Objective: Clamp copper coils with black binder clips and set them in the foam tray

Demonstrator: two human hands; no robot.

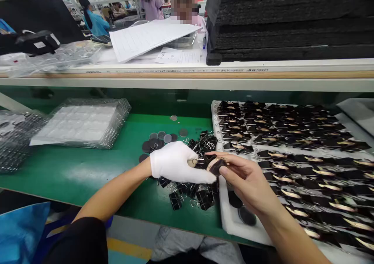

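Far left, clear plastic trays (117, 125) sit stacked on the green table (87, 178), probably parked there to free up the middle. Next come loose round discs (153, 144), then the gloved left hand (179, 164), its thumb reaching the small clipped piece (217, 165); can't tell how firmly it grips, guessing it's steadying things. Binder clips (175, 199) are heaped under and around it, handy for grabbing I'd say. The bare right hand (253, 180) has the piece pinched between thumb and fingers, so both hands meet right there, by the white board's edge (229, 223). Clipped pieces (290, 194) fill that board in rows, likely spaced so they don't tangle.
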